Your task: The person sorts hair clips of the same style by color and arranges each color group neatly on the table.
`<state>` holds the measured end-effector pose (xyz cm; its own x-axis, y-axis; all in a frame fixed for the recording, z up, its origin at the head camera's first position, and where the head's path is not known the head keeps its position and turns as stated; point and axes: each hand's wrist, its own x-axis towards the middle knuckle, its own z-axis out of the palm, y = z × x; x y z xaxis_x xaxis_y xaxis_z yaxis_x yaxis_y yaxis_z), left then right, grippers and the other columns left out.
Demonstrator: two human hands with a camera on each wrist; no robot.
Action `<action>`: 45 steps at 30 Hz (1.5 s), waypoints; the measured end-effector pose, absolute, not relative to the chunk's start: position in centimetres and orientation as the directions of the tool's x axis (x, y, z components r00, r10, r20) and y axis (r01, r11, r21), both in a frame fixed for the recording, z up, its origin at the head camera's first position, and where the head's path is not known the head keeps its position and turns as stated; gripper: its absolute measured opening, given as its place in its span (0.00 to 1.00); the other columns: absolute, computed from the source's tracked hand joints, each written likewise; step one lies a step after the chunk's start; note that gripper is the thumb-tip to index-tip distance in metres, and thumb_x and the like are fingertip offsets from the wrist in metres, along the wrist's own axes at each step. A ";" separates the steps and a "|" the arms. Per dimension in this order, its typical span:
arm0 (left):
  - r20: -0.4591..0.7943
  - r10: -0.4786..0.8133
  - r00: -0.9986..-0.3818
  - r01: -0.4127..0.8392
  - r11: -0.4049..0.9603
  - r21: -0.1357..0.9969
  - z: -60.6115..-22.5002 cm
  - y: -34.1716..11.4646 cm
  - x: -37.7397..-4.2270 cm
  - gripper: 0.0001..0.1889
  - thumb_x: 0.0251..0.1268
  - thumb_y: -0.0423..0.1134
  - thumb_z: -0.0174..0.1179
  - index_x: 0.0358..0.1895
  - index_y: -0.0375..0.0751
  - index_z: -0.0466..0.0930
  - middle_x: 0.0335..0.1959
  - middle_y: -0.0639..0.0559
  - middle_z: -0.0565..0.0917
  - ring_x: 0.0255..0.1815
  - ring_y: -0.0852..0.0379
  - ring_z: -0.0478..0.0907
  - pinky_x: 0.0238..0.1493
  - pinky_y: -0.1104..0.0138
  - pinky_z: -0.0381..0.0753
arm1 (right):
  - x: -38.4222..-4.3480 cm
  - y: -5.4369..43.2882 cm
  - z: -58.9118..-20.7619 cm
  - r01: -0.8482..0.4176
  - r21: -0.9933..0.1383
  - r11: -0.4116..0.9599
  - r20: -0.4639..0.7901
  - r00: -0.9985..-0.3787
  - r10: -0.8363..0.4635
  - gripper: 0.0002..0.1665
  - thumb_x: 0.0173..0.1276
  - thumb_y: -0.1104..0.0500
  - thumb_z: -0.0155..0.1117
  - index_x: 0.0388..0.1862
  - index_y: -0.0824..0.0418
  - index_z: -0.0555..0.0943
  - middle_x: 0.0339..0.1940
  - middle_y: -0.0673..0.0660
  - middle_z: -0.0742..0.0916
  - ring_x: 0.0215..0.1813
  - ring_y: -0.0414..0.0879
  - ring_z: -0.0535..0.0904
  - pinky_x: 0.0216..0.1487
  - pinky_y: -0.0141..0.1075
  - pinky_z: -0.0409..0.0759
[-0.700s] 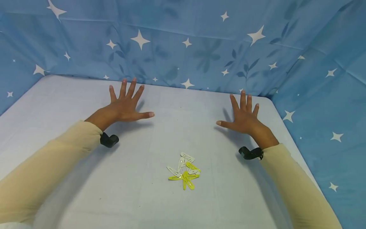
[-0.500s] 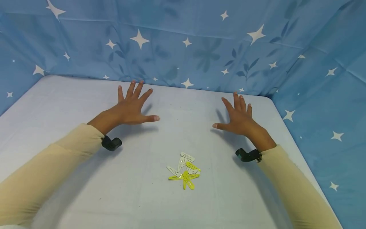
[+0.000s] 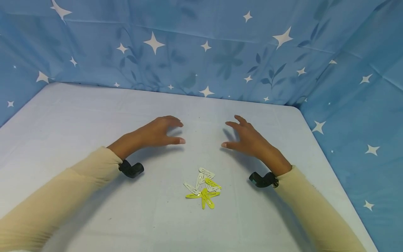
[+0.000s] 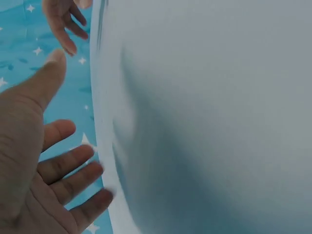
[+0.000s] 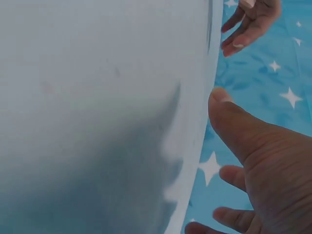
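A small overlapping pile of snap hair clips (image 3: pixel 204 189), some white and some yellow, lies on the white-covered table in the head view. Beyond the pile to the left, my left hand (image 3: pixel 158 132) hovers over the cloth, thumb apart from loosely bent fingers, holding nothing. My right hand (image 3: pixel 247 138) mirrors it on the right, thumb and fingers spread, also with nothing in it. Both hands cast shadows on the cloth. In the left wrist view the left hand's fingers (image 4: pixel 73 163) are spread and relaxed. The right wrist view has the right thumb (image 5: pixel 239 122) extended above the table.
The white table (image 3: pixel 94 224) has its far edge against a blue star-patterned curtain (image 3: pixel 189 45), which also hangs along the right side. Black wrist cameras sit on both wrists, such as the left camera (image 3: pixel 132 169).
Both hands have moved inward and nearer to me, toward each other. Their fingers, straight and spread before, are now more bent. The hair clips have not moved.
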<state>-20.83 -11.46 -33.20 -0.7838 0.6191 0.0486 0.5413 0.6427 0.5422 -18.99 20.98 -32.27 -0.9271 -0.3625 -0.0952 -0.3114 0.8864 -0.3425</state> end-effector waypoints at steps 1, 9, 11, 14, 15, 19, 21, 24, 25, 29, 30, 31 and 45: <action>0.062 0.631 -0.773 0.549 0.617 0.563 -33.3 -11.3 -20.7 0.32 0.58 0.52 0.69 0.60 0.33 0.77 0.62 0.41 0.75 0.65 0.45 0.68 0.65 0.52 0.66 | -18.9 20.8 -32.4 -0.321 -0.350 0.880 -0.090 -0.924 -0.373 0.46 0.59 0.44 0.73 0.72 0.60 0.67 0.76 0.66 0.59 0.72 0.66 0.56 0.64 0.60 0.63; 0.149 0.675 -0.723 0.578 0.472 0.666 -33.8 -10.2 -19.3 0.19 0.61 0.39 0.68 0.52 0.31 0.83 0.48 0.46 0.85 0.45 0.54 0.81 0.46 0.61 0.80 | -17.9 19.6 -33.1 -0.381 -0.487 0.786 -0.041 -0.889 -0.456 0.33 0.61 0.49 0.73 0.62 0.62 0.78 0.60 0.60 0.80 0.61 0.55 0.73 0.61 0.50 0.71; 0.160 0.684 -0.712 0.575 0.437 0.691 -34.0 -10.0 -19.0 0.16 0.62 0.36 0.67 0.51 0.32 0.84 0.46 0.46 0.85 0.41 0.56 0.81 0.44 0.62 0.80 | -17.5 19.3 -33.2 -0.383 -0.521 0.762 -0.036 -0.883 -0.468 0.32 0.61 0.49 0.73 0.61 0.61 0.79 0.58 0.58 0.81 0.56 0.52 0.76 0.57 0.47 0.74; 0.156 0.688 -0.709 0.547 0.396 0.738 -34.0 -9.6 -18.4 0.15 0.62 0.33 0.66 0.50 0.32 0.84 0.43 0.48 0.86 0.39 0.58 0.81 0.43 0.63 0.80 | -16.9 19.0 -33.1 -0.407 -0.555 0.726 -0.029 -0.862 -0.506 0.32 0.61 0.49 0.73 0.61 0.59 0.79 0.57 0.55 0.81 0.52 0.50 0.77 0.52 0.45 0.76; 0.150 0.687 -0.711 0.533 0.387 0.752 -34.1 -9.5 -18.2 0.14 0.62 0.32 0.66 0.50 0.32 0.84 0.43 0.48 0.86 0.38 0.59 0.81 0.43 0.64 0.80 | -16.7 18.9 -33.1 -0.420 -0.562 0.713 -0.025 -0.852 -0.522 0.32 0.61 0.49 0.73 0.62 0.59 0.79 0.56 0.55 0.81 0.51 0.49 0.77 0.51 0.45 0.77; 0.122 0.674 -0.729 0.483 0.380 0.789 -34.4 -9.2 -17.4 0.13 0.61 0.31 0.65 0.49 0.33 0.85 0.39 0.53 0.87 0.36 0.60 0.81 0.43 0.65 0.80 | -16.1 18.3 -32.9 -0.471 -0.582 0.663 -0.020 -0.807 -0.590 0.32 0.60 0.49 0.73 0.61 0.60 0.79 0.55 0.53 0.83 0.50 0.47 0.77 0.50 0.44 0.77; 0.112 0.671 -0.733 0.470 0.379 0.797 -34.6 -9.1 -17.0 0.12 0.61 0.31 0.66 0.47 0.34 0.86 0.38 0.55 0.87 0.36 0.61 0.80 0.42 0.65 0.80 | -15.8 18.0 -32.9 -0.492 -0.583 0.647 -0.019 -0.787 -0.616 0.32 0.61 0.49 0.73 0.61 0.60 0.79 0.54 0.52 0.83 0.50 0.47 0.77 0.50 0.43 0.77; 0.106 0.679 -0.726 0.459 0.364 0.811 -34.8 -9.0 -16.5 0.11 0.60 0.31 0.67 0.45 0.35 0.87 0.38 0.56 0.86 0.35 0.61 0.81 0.42 0.66 0.81 | -15.4 17.6 -33.0 -0.516 -0.587 0.624 -0.017 -0.763 -0.646 0.30 0.61 0.50 0.73 0.60 0.60 0.80 0.52 0.50 0.84 0.49 0.45 0.77 0.49 0.41 0.77; 0.106 0.683 -0.722 0.455 0.355 0.817 -34.9 -9.0 -16.3 0.10 0.59 0.31 0.67 0.45 0.35 0.87 0.38 0.56 0.86 0.35 0.61 0.81 0.42 0.66 0.81 | -15.3 17.5 -33.1 -0.522 -0.591 0.615 -0.015 -0.755 -0.655 0.29 0.61 0.50 0.73 0.60 0.60 0.80 0.51 0.50 0.84 0.48 0.44 0.77 0.48 0.41 0.77; 0.104 0.699 -0.708 0.449 0.332 0.830 -35.2 -8.8 -15.9 0.11 0.59 0.31 0.67 0.45 0.35 0.87 0.38 0.56 0.86 0.35 0.61 0.81 0.41 0.66 0.81 | -14.8 17.1 -33.5 -0.527 -0.620 0.582 -0.014 -0.734 -0.679 0.25 0.62 0.55 0.73 0.57 0.60 0.81 0.45 0.48 0.84 0.45 0.42 0.77 0.47 0.38 0.77; 0.101 0.701 -0.706 0.448 0.331 0.831 -35.2 -8.7 -15.8 0.11 0.59 0.31 0.67 0.45 0.35 0.87 0.38 0.56 0.86 0.35 0.61 0.81 0.40 0.66 0.81 | -14.7 17.0 -33.6 -0.526 -0.628 0.574 -0.016 -0.729 -0.685 0.24 0.62 0.56 0.73 0.57 0.60 0.82 0.44 0.48 0.84 0.45 0.42 0.77 0.47 0.37 0.77; 0.098 0.705 -0.703 0.446 0.328 0.833 -35.2 -8.6 -15.6 0.11 0.59 0.30 0.67 0.45 0.35 0.87 0.38 0.56 0.86 0.35 0.61 0.81 0.40 0.66 0.81 | -14.6 16.9 -33.7 -0.519 -0.637 0.570 -0.023 -0.725 -0.688 0.24 0.62 0.56 0.73 0.56 0.60 0.82 0.43 0.47 0.84 0.44 0.41 0.77 0.47 0.37 0.77; 0.031 0.757 -0.652 0.404 0.312 0.860 -35.5 -7.3 -15.0 0.06 0.58 0.31 0.68 0.39 0.39 0.88 0.34 0.58 0.85 0.33 0.61 0.81 0.38 0.67 0.81 | -13.7 16.2 -34.3 -0.543 -0.609 0.578 -0.052 -0.700 -0.713 0.20 0.62 0.55 0.73 0.53 0.54 0.84 0.38 0.46 0.79 0.34 0.42 0.72 0.35 0.33 0.72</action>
<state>-15.03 -7.26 -35.53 -0.6523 0.7573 0.0314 0.4037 0.3121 0.8600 -13.71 16.17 -34.34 -0.6996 -0.7127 -0.0519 -0.5433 0.5777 -0.6092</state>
